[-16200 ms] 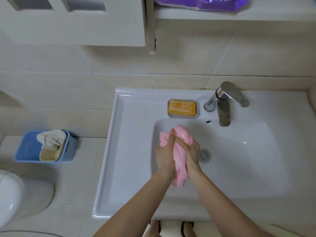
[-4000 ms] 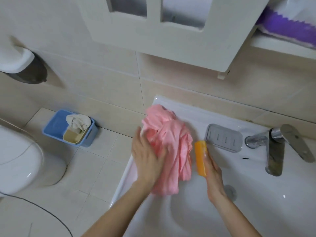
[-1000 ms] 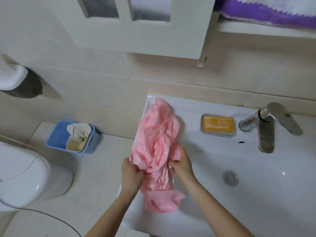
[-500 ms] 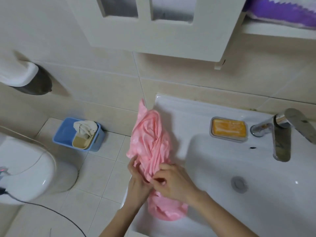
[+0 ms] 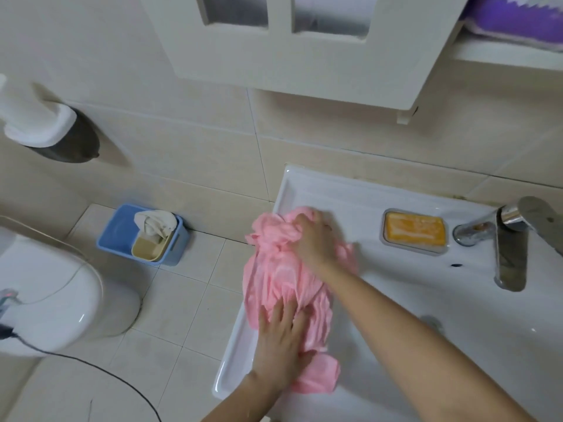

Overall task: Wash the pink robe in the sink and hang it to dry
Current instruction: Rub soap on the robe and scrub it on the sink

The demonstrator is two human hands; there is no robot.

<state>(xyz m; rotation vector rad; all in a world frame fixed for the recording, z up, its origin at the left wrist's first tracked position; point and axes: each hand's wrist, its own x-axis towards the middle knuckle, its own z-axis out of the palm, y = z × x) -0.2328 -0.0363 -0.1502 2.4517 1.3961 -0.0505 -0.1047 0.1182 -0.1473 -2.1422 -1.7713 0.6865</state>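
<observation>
Pale bathroom tiles frame a white sink (image 5: 329, 193) at the right of the frame, where we scrub the pink robe (image 5: 280, 281) on the flat ledge left of the basin, its lower end spilling toward the bowl. Our left hand (image 5: 280, 342) lies flat at lower centre, fingers straight, pinning the near end of the cloth. Our right hand (image 5: 313, 239), at centre frame, curls its fingers into the bunched far end. We judge this to be the scrubbing step. It goes best if the flat hand anchors firmly while the gripping hand rubs fabric against fabric in short strokes, turning fresh folds up and guarding against a slide off the ledge's outer rim toward the floor. Orange soap (image 5: 414, 231) sits in its dish beside the faucet (image 5: 508, 248), within reach. Our right fingertips are buried in cloth, the forearm covers most of the drain, the faucet lever is cut off at the right edge, and we cannot tell how soapy the fabric is.
</observation>
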